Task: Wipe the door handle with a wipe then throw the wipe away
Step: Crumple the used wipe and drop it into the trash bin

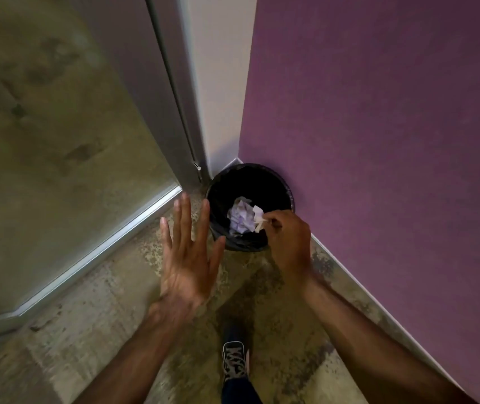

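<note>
Nearest to us, a patterned sneaker [234, 363] stands on a mottled concrete floor [93, 310], stained dark in patches, with a dark trouser leg [240, 390] above it at the bottom edge. No writing or brand can be read on the shoe or anywhere else. Our two bare forearms reach forward over the floor. The left hand [187, 258] is held flat and empty, its fingers [185, 217] straight and slightly spread, just beside the bin's left rim. The right hand [290, 237] hovers over the near right edge of the wastebasket [287, 196], its fingers pinching a small crumpled white wipe [258, 218] above the opening. The basket is round and black, lined with a dark bag, and holds a wad of crumpled pale paper [240, 218]. It sits in the corner where a purple wall [378, 126] with a pale baseboard [358, 284] meets a narrow white wall [221, 83]. To the left stands a glass panel [58, 112] in a metal frame [110, 237].
</note>
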The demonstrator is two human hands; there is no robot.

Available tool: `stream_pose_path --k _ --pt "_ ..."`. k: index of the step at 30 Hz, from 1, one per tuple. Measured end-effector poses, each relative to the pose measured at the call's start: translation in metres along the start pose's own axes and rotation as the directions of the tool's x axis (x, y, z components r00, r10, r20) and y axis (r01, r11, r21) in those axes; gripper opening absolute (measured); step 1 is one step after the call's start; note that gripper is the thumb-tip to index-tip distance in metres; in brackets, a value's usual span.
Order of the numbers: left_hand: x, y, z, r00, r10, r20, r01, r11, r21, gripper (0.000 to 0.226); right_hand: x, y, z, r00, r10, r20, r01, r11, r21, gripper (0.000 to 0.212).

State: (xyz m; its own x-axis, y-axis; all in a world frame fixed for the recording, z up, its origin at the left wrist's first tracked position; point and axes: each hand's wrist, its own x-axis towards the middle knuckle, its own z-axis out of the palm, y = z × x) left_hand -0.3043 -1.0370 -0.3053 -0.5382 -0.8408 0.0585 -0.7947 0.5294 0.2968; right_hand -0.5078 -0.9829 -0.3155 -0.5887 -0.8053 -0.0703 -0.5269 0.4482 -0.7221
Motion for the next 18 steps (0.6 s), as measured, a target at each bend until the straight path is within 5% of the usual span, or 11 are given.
stream_pose_path --k 9,18 --pt "0.022 -0.057 0.110 0.999 0.038 -0.013 -0.039 0.997 -0.064 0.070 0.059 0.082 0.100 0.997 -0.031 0.076 0.052 0.951 -0.305 0.004" --pt "0.027 -0.092 0.140 0.999 0.034 0.014 -0.034 0.999 -0.017 0.068 0.092 0.099 0.146 0.978 0.054 0.201 0.072 0.820 -0.569 0.029"
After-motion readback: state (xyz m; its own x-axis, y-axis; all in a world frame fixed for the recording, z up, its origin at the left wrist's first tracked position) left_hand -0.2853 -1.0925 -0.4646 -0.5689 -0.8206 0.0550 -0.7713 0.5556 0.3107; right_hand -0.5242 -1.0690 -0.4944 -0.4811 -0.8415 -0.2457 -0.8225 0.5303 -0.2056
